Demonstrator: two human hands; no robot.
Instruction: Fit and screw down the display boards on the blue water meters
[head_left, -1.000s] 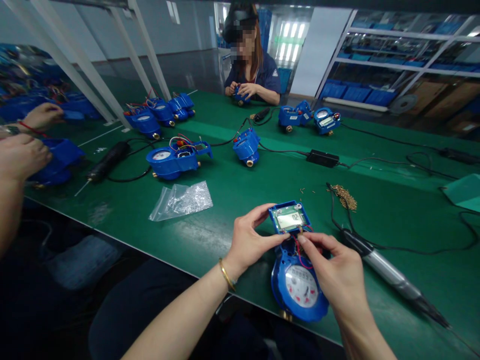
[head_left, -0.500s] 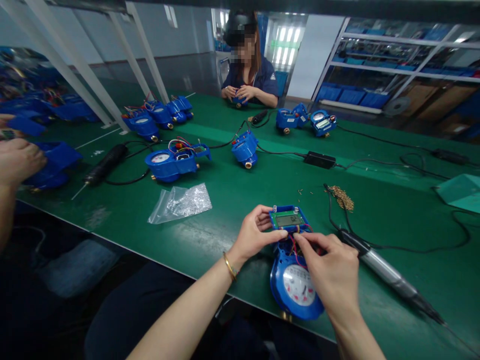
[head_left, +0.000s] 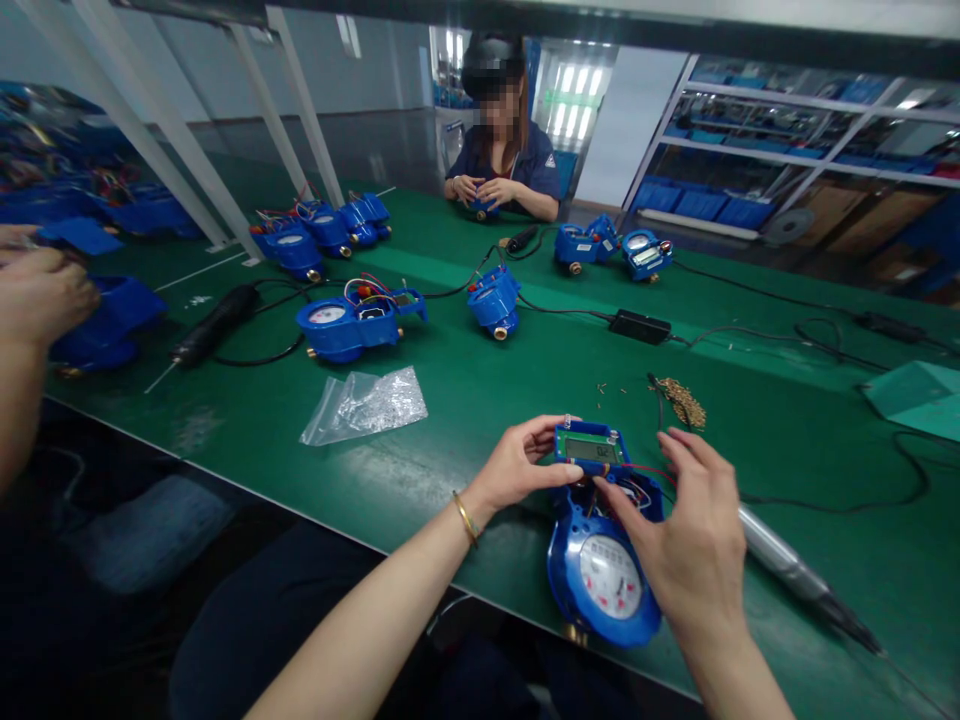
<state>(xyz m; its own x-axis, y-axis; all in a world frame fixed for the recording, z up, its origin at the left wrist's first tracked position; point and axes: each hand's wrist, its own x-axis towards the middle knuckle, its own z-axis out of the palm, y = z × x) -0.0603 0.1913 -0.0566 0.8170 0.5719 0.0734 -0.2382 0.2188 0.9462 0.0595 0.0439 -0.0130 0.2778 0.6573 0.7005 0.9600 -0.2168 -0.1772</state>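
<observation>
A blue water meter (head_left: pixel 611 578) lies at the table's front edge, its round dial facing up. My left hand (head_left: pixel 521 462) is closed on its display cover (head_left: pixel 592 449), thumb along the lower edge and fingers behind. The cover, with a green circuit board and a small screen, is tilted up from the housing. Red and other thin wires (head_left: pixel 637 490) run from the cover into the open housing. My right hand (head_left: pixel 694 520) is over the housing's right side, thumb reaching to the wires below the cover and fingers spread apart.
An electric screwdriver (head_left: pixel 795 565) lies right of my right hand; a pile of brass screws (head_left: pixel 684 402) is beyond it. A plastic bag (head_left: pixel 367 405) and another opened meter (head_left: pixel 349 325) are leftward. A co-worker (head_left: pixel 502 150) sits opposite; another person's hand (head_left: pixel 45 295) works at left.
My right hand's fingers have spread and moved off to the right, with the red wires now drawn out that way. The meter and its cover appear slightly further right.
</observation>
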